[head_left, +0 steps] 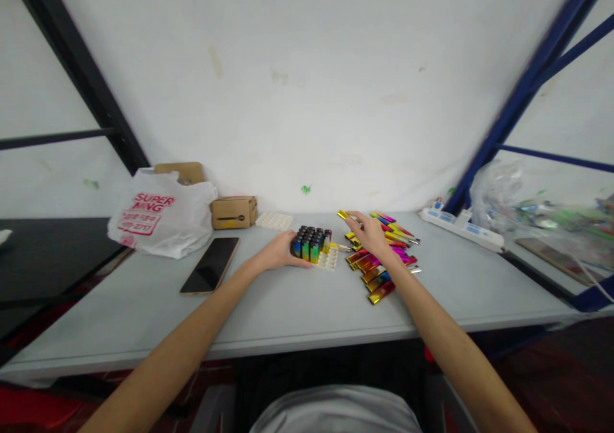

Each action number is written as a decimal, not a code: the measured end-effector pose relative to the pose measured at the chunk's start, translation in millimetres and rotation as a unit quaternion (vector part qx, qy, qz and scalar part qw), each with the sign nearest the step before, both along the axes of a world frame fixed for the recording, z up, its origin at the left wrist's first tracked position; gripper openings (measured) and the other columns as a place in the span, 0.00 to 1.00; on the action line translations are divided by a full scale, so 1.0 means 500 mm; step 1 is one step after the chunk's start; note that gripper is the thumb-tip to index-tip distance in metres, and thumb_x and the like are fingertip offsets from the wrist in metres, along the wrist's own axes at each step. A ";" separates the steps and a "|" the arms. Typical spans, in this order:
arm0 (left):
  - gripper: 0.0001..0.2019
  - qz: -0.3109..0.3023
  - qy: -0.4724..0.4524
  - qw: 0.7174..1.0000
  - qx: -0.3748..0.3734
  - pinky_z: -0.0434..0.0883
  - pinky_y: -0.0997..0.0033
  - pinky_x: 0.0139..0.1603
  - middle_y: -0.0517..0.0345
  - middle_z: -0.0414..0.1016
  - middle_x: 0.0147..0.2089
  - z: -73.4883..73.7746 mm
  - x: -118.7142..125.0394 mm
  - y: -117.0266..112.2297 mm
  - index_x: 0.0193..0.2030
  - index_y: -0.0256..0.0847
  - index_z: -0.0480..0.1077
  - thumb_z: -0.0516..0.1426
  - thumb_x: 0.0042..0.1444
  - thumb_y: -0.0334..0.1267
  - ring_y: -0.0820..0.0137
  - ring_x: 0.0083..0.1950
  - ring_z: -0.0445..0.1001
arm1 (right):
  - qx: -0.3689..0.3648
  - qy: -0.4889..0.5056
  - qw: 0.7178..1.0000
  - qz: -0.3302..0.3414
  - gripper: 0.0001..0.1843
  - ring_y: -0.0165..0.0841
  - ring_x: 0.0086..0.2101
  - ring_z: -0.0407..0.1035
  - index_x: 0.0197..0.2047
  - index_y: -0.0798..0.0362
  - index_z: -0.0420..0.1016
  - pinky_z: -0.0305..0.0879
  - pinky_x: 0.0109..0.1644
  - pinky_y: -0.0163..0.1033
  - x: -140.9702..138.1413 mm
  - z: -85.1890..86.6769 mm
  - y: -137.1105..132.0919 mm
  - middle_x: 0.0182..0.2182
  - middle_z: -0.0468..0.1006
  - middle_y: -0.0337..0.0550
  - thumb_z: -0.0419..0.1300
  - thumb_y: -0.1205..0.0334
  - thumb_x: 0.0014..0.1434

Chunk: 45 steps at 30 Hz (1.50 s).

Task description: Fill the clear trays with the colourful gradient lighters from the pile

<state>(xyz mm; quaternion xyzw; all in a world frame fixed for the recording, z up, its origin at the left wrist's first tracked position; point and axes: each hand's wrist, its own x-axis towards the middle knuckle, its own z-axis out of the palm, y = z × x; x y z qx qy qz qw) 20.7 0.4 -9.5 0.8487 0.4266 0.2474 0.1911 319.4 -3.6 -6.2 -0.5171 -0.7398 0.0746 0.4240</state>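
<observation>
Several lighters (309,244) with black tops and blue, green or yellow bodies stand upright, packed in rows in a white pitted tray (327,261). My left hand (281,252) is curled round the left side of this block, thumb at the front and fingers behind. Bare pits of the tray show on its right side. Above the table, right of the block, my right hand (368,233) pinches a shiny gold lighter (343,215), whose far end is hidden by the fingers. Beneath and beside that hand lies a loose pile of shiny lighters (381,286) in gold, red, pink and blue.
A second white pitted tray (274,220) lies near the wall beside a small cardboard box (234,212). To the left are a phone (211,265) and a white plastic bag (163,219). A power strip (461,227) lies at the back right, near a blue metal frame (520,100).
</observation>
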 end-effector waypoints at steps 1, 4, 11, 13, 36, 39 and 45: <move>0.37 -0.001 0.000 1.000 0.000 0.75 0.56 0.46 0.54 0.80 0.42 0.000 0.000 0.000 0.44 0.39 0.75 0.71 0.32 0.65 0.53 0.44 0.77 | 0.005 0.017 1.000 0.003 0.23 0.32 0.26 0.65 0.54 0.54 0.76 0.60 0.34 0.37 -0.002 0.005 -0.006 0.29 0.78 0.41 0.54 0.46 0.68; 0.38 -0.006 0.010 1.000 0.001 0.75 0.56 0.46 0.52 0.80 0.43 0.000 -0.001 0.002 0.46 0.38 0.75 0.71 0.34 0.65 0.52 0.44 0.77 | -0.001 0.115 0.993 0.035 0.24 0.30 0.24 0.60 0.51 0.52 0.76 0.56 0.29 0.35 -0.011 0.016 -0.020 0.27 0.75 0.38 0.60 0.42 0.63; 0.39 -0.008 0.020 1.000 0.003 0.74 0.55 0.48 0.50 0.80 0.45 -0.005 -0.001 0.004 0.47 0.37 0.74 0.70 0.35 0.66 0.51 0.47 0.77 | -0.106 0.264 0.951 0.123 0.26 0.28 0.21 0.55 0.36 0.53 0.75 0.52 0.25 0.34 -0.034 0.015 -0.034 0.20 0.60 0.32 0.60 0.36 0.61; 0.39 -0.004 0.017 1.000 0.003 0.74 0.55 0.48 0.50 0.80 0.45 -0.006 0.000 0.003 0.47 0.37 0.74 0.70 0.35 0.66 0.51 0.46 0.77 | -0.115 0.259 0.949 0.140 0.27 0.29 0.24 0.59 0.35 0.52 0.74 0.57 0.26 0.34 -0.041 0.011 -0.036 0.22 0.64 0.34 0.57 0.34 0.62; 0.38 0.008 -0.006 1.000 -0.009 0.73 0.53 0.51 0.49 0.80 0.47 -0.010 0.008 0.002 0.48 0.39 0.74 0.71 0.35 0.64 0.50 0.48 0.76 | -0.245 0.372 0.889 0.106 0.23 0.27 0.17 0.40 0.24 0.46 0.50 0.38 0.18 0.35 -0.076 -0.002 -0.051 0.16 0.46 0.31 0.43 0.41 0.65; 0.39 0.002 -0.008 1.000 -0.012 0.73 0.54 0.51 0.49 0.80 0.47 -0.008 0.008 0.002 0.50 0.38 0.74 0.71 0.36 0.63 0.51 0.48 0.76 | -0.242 0.373 0.887 0.127 0.27 0.27 0.17 0.41 0.25 0.48 0.56 0.40 0.19 0.34 -0.075 -0.003 -0.048 0.17 0.47 0.30 0.45 0.35 0.65; 0.39 -0.017 -0.015 0.999 -0.024 0.74 0.54 0.53 0.50 0.80 0.48 -0.008 0.002 0.011 0.51 0.40 0.74 0.71 0.36 0.63 0.50 0.50 0.77 | -0.168 0.368 0.895 0.189 0.30 0.28 0.22 0.55 0.45 0.49 0.71 0.53 0.23 0.34 -0.068 0.011 -0.052 0.26 0.61 0.34 0.50 0.30 0.63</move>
